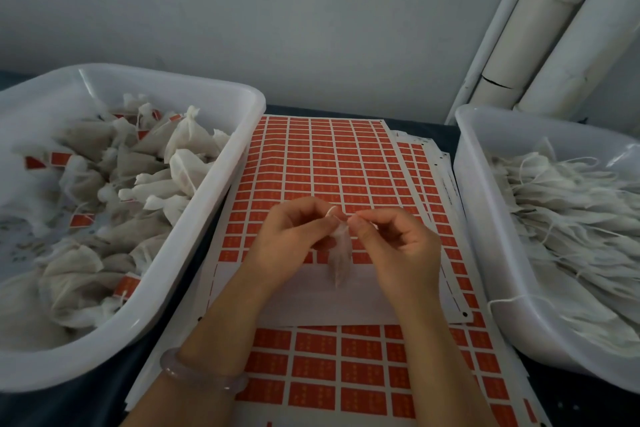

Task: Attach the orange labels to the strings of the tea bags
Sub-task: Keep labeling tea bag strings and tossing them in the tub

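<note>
Head view showed both hands meeting at the centre, above a sheet of orange labels (329,156). The left hand (294,236) pinched the neck of a tea bag (341,260), which hung down between the palms. The right hand (398,246) pinched the white string (330,211) at the bag's top, thumb against forefinger. At nine o'clock a white tub (252,97) held labelled tea bags (187,149). At three o'clock a second tub (485,218) held flat unlabelled bags (571,204). A pale bracelet (197,374) circled the left wrist at seven o'clock.
</note>
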